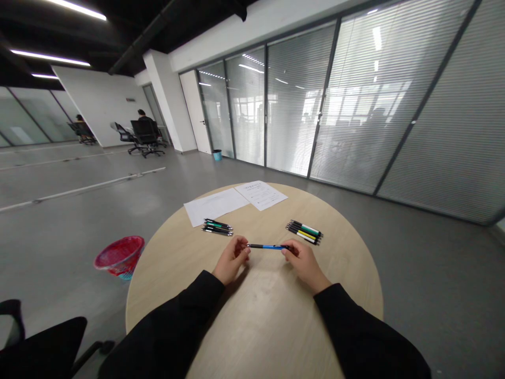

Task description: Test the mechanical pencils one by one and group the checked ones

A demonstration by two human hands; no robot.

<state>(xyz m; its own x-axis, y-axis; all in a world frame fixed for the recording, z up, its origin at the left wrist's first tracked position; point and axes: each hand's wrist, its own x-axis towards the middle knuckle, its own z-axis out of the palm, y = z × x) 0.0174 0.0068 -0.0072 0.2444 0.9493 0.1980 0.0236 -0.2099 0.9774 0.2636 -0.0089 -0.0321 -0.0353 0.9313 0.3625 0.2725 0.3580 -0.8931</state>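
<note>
A blue pen (266, 246) with a dark grip section spans the gap between my hands, lying level just above the table. My left hand (232, 259) is closed at its dark tip end. At the other end, where the clip is, my right hand (302, 261) pinches the pen between thumb and fingers. Beyond my left hand lies a group of pens (216, 227), mostly black with some green. Another row of pens (304, 232), with white, yellow and green barrels, rests past my right hand.
Two sheets, a plain paper (215, 205) and a printed paper (262, 195), lie at the far side of the round table (260, 321). A red-lined wastebasket (119, 255) stands on the floor to the left. A black chair (47, 342) is at the lower left.
</note>
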